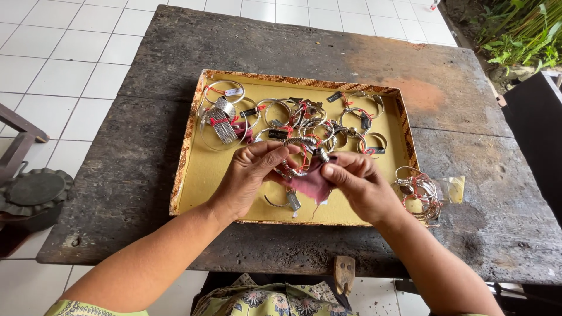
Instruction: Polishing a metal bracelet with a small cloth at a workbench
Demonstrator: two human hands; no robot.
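Silver bangles (293, 120) fill the yellow tray (199, 175); both hands' fingers (336, 172) pinch a bracelet (298, 167) in maroon cloth (310, 184).

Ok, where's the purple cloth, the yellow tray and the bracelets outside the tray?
purple cloth (307, 184), head view, middle of the fabric.
yellow tray (202, 169), head view, bare floor at left.
bracelets outside the tray (418, 190), head view, middle of the pile.

Silver bangles (293, 114) lie in a yellow tray (202, 169); the cloth (308, 185) is maroon.
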